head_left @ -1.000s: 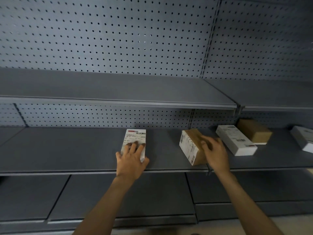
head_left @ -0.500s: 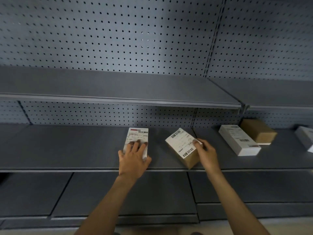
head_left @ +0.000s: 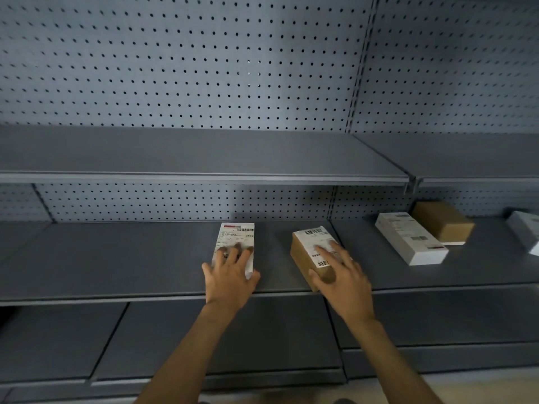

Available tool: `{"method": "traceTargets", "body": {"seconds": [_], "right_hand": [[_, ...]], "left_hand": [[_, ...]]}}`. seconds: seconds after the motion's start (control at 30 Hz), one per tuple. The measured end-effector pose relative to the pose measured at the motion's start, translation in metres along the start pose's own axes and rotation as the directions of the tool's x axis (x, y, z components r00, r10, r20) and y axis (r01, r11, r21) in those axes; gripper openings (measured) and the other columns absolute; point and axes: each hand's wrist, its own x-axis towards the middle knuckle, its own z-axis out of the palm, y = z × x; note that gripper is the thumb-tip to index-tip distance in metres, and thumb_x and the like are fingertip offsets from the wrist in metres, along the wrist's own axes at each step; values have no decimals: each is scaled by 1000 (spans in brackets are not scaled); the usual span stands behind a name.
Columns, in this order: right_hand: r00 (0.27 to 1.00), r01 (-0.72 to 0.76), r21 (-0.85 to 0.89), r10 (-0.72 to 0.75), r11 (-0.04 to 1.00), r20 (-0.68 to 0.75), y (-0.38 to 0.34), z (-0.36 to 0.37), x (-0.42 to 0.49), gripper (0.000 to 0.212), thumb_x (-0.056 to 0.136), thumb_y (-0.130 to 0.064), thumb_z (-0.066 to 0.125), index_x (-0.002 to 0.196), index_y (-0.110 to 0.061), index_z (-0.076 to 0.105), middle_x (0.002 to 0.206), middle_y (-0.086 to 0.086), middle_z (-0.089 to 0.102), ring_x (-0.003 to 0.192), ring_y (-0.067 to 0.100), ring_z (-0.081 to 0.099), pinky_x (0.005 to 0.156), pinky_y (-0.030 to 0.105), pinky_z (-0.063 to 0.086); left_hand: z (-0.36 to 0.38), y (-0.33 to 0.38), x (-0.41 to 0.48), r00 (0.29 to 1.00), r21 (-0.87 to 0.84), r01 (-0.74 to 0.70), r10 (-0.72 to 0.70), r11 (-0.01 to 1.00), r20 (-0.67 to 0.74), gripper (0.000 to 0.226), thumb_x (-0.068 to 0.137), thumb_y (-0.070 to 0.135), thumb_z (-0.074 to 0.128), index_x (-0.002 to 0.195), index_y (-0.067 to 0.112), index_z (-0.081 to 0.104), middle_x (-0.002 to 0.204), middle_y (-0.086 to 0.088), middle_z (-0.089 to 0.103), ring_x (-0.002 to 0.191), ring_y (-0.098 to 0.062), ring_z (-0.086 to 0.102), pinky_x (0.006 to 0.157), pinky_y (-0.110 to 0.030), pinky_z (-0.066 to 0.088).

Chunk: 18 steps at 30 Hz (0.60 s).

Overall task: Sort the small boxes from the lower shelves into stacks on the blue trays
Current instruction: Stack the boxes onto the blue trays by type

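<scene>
A white labelled box (head_left: 236, 236) lies flat on the middle grey shelf (head_left: 116, 258). My left hand (head_left: 229, 279) rests on its near end, fingers spread straight over the label and thumb beside its right edge. To the right lies a brown box (head_left: 303, 258) with a white label on top, close to the shelf's front edge. My right hand (head_left: 341, 282) holds it, fingers across the label and thumb against its near left side. No blue tray is in view.
Further right on the same shelf lie a long white box (head_left: 411, 242), a brown box (head_left: 443, 221) behind it, and another white box (head_left: 526, 233) at the frame's edge. An upper shelf (head_left: 204, 158) overhangs; lower shelves (head_left: 204, 330) sit below. Pegboard backs everything.
My right hand has turned the brown box from standing on edge to lying flat with its label up, and drawn it slightly left. My left hand has stayed on the white box.
</scene>
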Motion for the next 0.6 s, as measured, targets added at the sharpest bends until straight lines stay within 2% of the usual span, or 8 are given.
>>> {"method": "traceTargets", "body": {"seconds": [0.1, 0.2, 0.33, 0.43, 0.6], "right_hand": [[999, -35, 77, 38, 996, -34, -5, 4, -1, 57, 86, -60, 63, 141, -49, 51, 155, -19, 34, 119, 25, 52, 86, 47, 56], [996, -57, 116, 64, 992, -58, -9, 9, -2, 57, 84, -56, 68, 138, -47, 53, 154, -21, 34, 119, 25, 49, 83, 49, 58], [995, -66, 126, 75, 990, -65, -7, 12, -1, 57, 83, -54, 70, 137, -47, 52, 155, -21, 32, 121, 26, 46, 82, 52, 58], [995, -62, 128, 72, 990, -73, -6, 14, -2, 58, 84, -54, 71, 138, -48, 51, 156, -22, 30, 120, 26, 45, 82, 52, 58], [996, -73, 149, 79, 986, -35, -11, 8, 1, 56, 85, -50, 72, 138, -45, 54, 152, -15, 37, 118, 29, 45, 84, 52, 56]], "left_hand": [[-8, -1, 1, 995, -9, 36, -35, 999, 97, 62, 91, 62, 45, 149, 48, 31, 161, 14, 30, 139, -29, 29, 101, -59, 38], [-14, -3, -1, 988, -66, 115, -107, 991, 111, 68, 87, 61, 57, 149, 51, 30, 163, 15, 25, 135, -33, 33, 101, -55, 42], [-9, -4, -2, 983, -146, 170, -157, 975, 95, 72, 84, 54, 66, 149, 50, 35, 162, 17, 24, 121, -32, 41, 94, -48, 47], [-7, -7, 0, 981, -200, 191, -179, 961, 77, 73, 81, 52, 69, 147, 49, 38, 159, 17, 28, 117, -31, 42, 93, -48, 47], [-12, -17, -13, 989, -191, 146, -145, 971, 16, 71, 81, 49, 67, 147, 48, 41, 154, 16, 36, 111, -34, 43, 85, -48, 47]]}}
